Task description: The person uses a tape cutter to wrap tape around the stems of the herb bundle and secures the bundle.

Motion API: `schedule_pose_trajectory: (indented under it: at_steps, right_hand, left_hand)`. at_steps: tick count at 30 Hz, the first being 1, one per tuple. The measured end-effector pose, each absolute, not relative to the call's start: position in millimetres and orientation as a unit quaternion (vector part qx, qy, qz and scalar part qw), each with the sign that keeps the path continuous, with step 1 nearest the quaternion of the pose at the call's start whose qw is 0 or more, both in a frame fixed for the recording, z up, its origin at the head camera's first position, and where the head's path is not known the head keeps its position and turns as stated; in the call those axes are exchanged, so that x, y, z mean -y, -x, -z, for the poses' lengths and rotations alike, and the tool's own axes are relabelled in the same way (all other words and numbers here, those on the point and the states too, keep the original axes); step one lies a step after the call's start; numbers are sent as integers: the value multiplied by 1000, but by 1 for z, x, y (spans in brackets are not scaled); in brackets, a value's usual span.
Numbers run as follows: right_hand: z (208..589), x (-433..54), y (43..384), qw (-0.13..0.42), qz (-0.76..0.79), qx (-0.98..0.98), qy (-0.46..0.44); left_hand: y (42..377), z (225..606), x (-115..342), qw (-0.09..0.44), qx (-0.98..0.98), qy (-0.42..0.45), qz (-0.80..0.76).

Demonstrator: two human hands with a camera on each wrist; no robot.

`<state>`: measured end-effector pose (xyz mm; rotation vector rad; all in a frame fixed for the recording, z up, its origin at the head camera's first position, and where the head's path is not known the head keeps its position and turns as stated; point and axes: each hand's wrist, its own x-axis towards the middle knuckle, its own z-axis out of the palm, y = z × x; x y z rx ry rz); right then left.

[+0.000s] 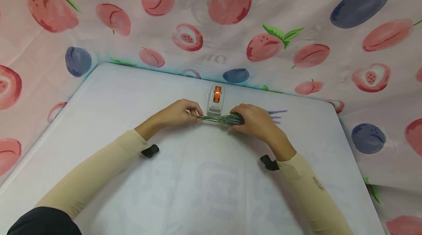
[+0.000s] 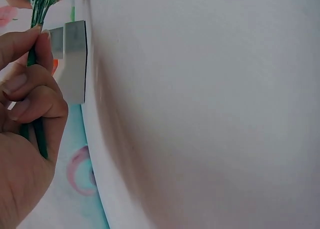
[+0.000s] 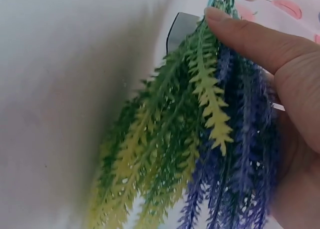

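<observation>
A bunch of lavender sprigs (image 1: 227,119) lies crosswise between my two hands. My left hand (image 1: 180,113) pinches its thin green stems (image 2: 32,56), with the other fingers curled round the lower ends. Around the leafy, flowering part, my right hand (image 1: 254,120) has its thumb (image 3: 245,34) laid over the top of the stems. The right wrist view shows yellow-green leaves (image 3: 212,106) and purple flowers (image 3: 245,139) hanging down along the palm. Just behind the bunch stands a light grey tape dispenser (image 1: 215,109) with an orange wheel (image 1: 217,94).
The white-covered table (image 1: 197,169) spreads out in front of both hands. A fruit-patterned cloth (image 1: 230,40) rises along its back and sides. Black wrist mounts (image 1: 150,151) stick out from the beige sleeves (image 1: 99,172).
</observation>
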<state>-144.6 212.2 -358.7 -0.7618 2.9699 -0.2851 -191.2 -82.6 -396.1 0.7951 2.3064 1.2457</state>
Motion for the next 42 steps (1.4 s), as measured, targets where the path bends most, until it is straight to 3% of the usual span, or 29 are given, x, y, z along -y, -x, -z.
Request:
schedule_pose_trajectory:
  at_steps: [29, 42]
  right_hand:
    - [360, -224, 139, 62, 121, -956, 259]
    - [366, -218, 140, 68, 141, -953, 260]
  left_hand:
    - [186, 402, 120, 264, -801, -291, -451]
    - [184, 403, 131, 229, -823, -302, -422]
